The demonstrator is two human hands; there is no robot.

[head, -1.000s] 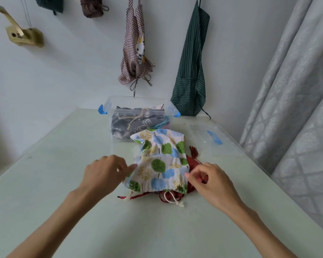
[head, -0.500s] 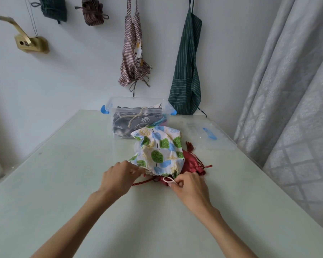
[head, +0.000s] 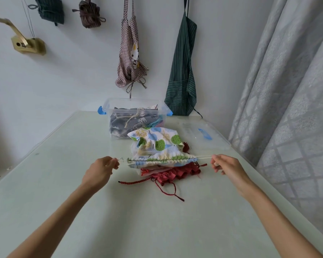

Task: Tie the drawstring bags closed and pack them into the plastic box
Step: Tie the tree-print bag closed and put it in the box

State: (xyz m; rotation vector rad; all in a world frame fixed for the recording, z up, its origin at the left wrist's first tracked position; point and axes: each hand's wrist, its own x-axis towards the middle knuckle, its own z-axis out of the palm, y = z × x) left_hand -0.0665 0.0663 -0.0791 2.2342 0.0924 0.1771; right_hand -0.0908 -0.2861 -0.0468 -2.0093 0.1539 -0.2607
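Head view, hands: left hand (head: pixel 99 169) pinches the left end of the white drawstring (head: pixel 203 156); right hand (head: pixel 227 165) pinches its right end, fingers curled round the cord. The two hands sit well apart, one on either side of the bag's mouth.
Head view, bag in hand: leaf-print drawstring bag (head: pixel 157 144) hangs between the hands, its mouth gathered into a ruffled band along the taut cord, its body slumped toward the far side.
Head view, bag beneath: red drawstring bag (head: pixel 172 174) lies on the table (head: pixel 138 220) under and just in front of the printed one, its red cords trailing loose toward the near edge.
Head view, box: clear plastic box (head: pixel 134 118) with blue latches stands at the far edge of the table, just behind the printed bag, with grey patterned bags inside it.
Head view, lid: clear lid (head: pixel 203 135) with a blue latch lies flat to the right of the box.
Head view, surroundings: checked apron (head: pixel 131 58) and green striped apron (head: pixel 183 71) hang on the wall behind; grey curtain (head: pixel 287 90) falls along the right.
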